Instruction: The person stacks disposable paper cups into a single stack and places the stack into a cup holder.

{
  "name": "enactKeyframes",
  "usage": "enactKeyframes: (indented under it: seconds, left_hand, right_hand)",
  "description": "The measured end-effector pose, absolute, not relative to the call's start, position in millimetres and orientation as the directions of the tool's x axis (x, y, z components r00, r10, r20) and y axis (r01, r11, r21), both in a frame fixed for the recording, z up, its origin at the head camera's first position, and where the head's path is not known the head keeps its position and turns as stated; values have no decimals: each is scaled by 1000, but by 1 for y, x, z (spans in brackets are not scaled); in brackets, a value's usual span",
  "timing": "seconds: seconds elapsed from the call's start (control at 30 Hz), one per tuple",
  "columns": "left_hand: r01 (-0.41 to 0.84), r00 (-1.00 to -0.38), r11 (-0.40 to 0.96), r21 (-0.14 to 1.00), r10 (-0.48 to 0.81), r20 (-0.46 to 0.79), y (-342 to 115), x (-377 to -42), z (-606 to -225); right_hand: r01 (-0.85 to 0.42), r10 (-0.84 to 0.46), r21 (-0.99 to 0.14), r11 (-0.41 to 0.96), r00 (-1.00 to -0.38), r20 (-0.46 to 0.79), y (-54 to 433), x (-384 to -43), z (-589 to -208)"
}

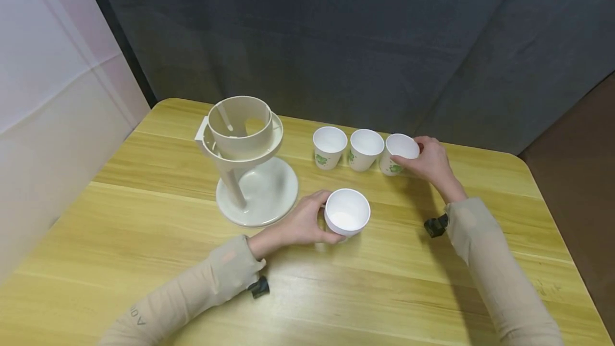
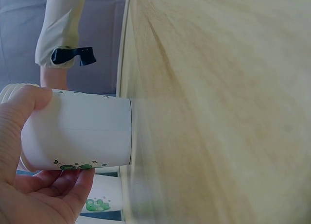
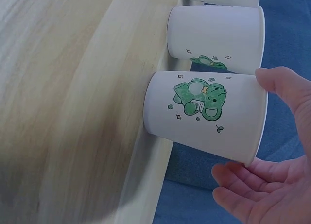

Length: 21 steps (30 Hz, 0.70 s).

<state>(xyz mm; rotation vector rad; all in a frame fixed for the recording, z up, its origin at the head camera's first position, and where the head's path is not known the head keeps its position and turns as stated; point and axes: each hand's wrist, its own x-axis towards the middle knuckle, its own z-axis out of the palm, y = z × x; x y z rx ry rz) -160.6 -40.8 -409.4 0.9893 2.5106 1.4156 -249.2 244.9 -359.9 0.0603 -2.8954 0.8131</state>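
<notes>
My left hand (image 1: 307, 220) grips a stack of white paper cups (image 1: 347, 212) at the front middle. In the left wrist view several nested rims show at the mouth end of the cup stack (image 2: 80, 129), the thumb on one side and the fingers on the other. Further back, three paper cups stand upright in a row: a left cup (image 1: 329, 148), a middle cup (image 1: 367, 149) and a right cup (image 1: 390, 163). My right hand (image 1: 430, 162) pinches the right cup near its rim. A green bear print (image 3: 201, 98) shows on that cup.
Left of the cups stands a cream plastic stand (image 1: 240, 143) with a ring-shaped holder above a round base (image 1: 269, 191). The wooden table (image 1: 384, 287) ends at a dark curtain (image 1: 336, 41) behind the cups. A white cloth wall (image 1: 57, 95) rises at the left.
</notes>
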Motion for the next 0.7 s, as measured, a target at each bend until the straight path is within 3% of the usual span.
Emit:
enactKeyframes:
  seconds: [0.7]
  left_hand:
    - [480, -790, 360, 800, 575, 215, -41, -162, -408]
  right_hand:
    - [-134, -57, -518, 845, -985, 162, 254, -217, -356]
